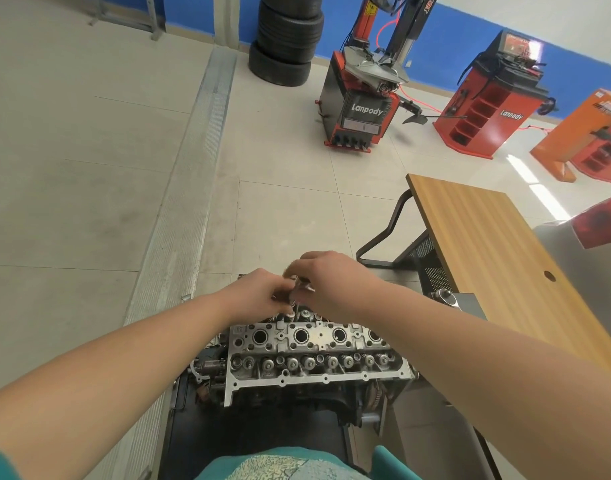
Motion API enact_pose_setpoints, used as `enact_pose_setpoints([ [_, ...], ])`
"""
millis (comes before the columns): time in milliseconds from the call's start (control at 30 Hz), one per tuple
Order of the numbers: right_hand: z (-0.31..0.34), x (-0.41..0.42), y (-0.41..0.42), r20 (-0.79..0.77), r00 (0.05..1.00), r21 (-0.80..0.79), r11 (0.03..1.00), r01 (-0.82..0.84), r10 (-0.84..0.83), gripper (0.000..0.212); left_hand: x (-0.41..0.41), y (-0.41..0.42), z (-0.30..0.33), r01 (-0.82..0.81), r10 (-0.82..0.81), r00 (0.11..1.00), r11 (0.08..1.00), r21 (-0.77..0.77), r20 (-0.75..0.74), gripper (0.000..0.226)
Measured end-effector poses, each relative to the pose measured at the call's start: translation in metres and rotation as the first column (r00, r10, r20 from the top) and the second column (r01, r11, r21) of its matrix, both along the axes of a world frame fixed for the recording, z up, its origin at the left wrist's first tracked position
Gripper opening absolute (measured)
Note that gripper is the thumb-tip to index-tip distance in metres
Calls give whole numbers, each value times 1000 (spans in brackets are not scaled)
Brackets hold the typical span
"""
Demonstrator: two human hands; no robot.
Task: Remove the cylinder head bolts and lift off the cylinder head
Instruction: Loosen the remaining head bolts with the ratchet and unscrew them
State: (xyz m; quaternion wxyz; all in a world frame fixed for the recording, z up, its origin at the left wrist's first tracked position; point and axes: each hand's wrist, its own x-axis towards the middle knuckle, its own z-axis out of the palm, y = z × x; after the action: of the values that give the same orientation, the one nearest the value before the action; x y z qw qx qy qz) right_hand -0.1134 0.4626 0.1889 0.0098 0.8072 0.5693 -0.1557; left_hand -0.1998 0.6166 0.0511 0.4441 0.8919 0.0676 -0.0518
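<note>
— Low at the middle of the view, what sits there?

— One cylinder head (pixel 314 355), bare aluminium, on the engine, with four round wells in a row along its centre and a line of valve springs on the near side.

— How many hands?

— Two. Both forearms reach forward and meet above the far edge of the head. The left hand (pixel 259 292) comes in from the left, fingers curled; the right hand (pixel 335 282) arches over from the right, knuckles up.

— And each grip?

— Fingertips of both pinch together round one small metal part (pixel 297 289) between them. It is blurred, so I cannot tell whether it is a bolt, nor which grip bears it.

— What else is around?

— One wooden counter (pixel 487 251) to the right, with a round hole near its edge. Farther off on the tiled floor (pixel 89 168): one stack of tyres (pixel 286 39), one tyre changer (pixel 363 95), one red wheel balancer (pixel 491 98). The hands hide the head's far side.
</note>
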Motion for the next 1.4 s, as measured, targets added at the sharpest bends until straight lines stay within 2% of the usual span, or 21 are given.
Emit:
enact_pose_setpoints([
  [33, 0, -1, 2, 20, 998, -6, 998, 62, -62, 43, 0, 0, 1, -35, 35, 999, 999, -24, -6, 24],
  [67, 0, -2, 4, 84, 990, -24, 993, 119, -117, 46, 1, 0, 1, -62, 62, 998, 997, -44, -8, 21],
  [133, -2, -5, 8, 195, 972, -65, 988, 142, -127, 40, 2, 0, 1, -80, 80, 997, 996, -29, 22, 28],
  [233, 0, -5, 7, 177, 984, -116, 993, -17, 38, 15, 0, 1, 3, -11, 12, 1000, 998, -67, 20, 25],
  [300, 1, 2, 2, 114, 976, -116, 979, -170, 183, 35, -2, 3, 1, 30, -30, 1000, 998, -52, 1, 40],
  [333, 3, 4, 0, 67, 975, -87, 975, -204, 210, 37, -2, 4, 0, 36, -36, 999, 999, -29, -3, 46],
  [367, 5, 3, -1, 23, 981, -49, 981, -189, 190, 32, -2, 4, -1, 31, -31, 1000, 999, -9, 6, 47],
  [433, 8, 0, 0, 5, 996, -14, 996, -94, 94, 26, -1, 3, -2, 4, -4, 999, 1000, -1, 37, 34],
  [500, 5, -2, 6, 112, 993, -73, 996, 55, -46, 37, -1, 1, -1, -31, 33, 998, 999, -42, 45, 14],
  [567, 0, -4, 9, 229, 968, -109, 986, 126, -98, 35, 1, 0, -3, -58, 61, 996, 997, -51, 59, 20],
  [667, 1, -5, 7, 195, 980, -141, 990, -2, 30, 8, 0, 2, -1, -49, 54, 997, 994, -95, 48, 27],
  [733, 3, 2, 2, 126, 973, -146, 974, -172, 191, 33, -3, 4, 0, -3, 4, 1000, 994, -113, 11, 45],
  [800, 7, 3, -1, 37, 972, -55, 972, -228, 230, 39, -4, 5, -3, 25, -26, 1000, 996, -90, -7, 47],
  [867, 8, 0, -1, 15, 987, 19, 987, -157, 157, 35, -3, 3, -3, -18, 19, 1000, 998, -64, 15, 25],
  [900, 6, -2, 1, 61, 994, 17, 996, -93, 91, 39, -2, 2, -2, -54, 55, 998, 996, -68, 24, 18],
  [1000, -2, -5, 8, 216, 974, -47, 996, 74, -62, 35, 5, 2, -2, -87, 88, 996, 995, -41, 25, 24],
  [1067, -3, -4, 9, 178, 984, -52, 998, 26, -16, 20, 7, 2, -1, -37, 37, 999, 999, -9, 21, 25],
  [1133, 0, 0, 5, 76, 995, -46, 997, -63, 66, 23, 6, 5, 0, -9, 8, 1000, 999, -38, -29, 19],
  [1233, 9, 1, 1, -39, 997, 34, 997, -71, 72, 26, 6, 6, 0, 35, -36, 998, 999, -7, -57, 45],
  [1300, 10, -2, 4, 10, 1000, 56, 998, -4, 3, 35, 8, 4, -1, 28, -27, 999, 999, 22, -40, 33],
  [1400, 5, -5, 12, 203, 972, -54, 990, 131, -117, 39, 11, -2, 1, -24, 24, 1000, 999, 45, -7, 25],
])
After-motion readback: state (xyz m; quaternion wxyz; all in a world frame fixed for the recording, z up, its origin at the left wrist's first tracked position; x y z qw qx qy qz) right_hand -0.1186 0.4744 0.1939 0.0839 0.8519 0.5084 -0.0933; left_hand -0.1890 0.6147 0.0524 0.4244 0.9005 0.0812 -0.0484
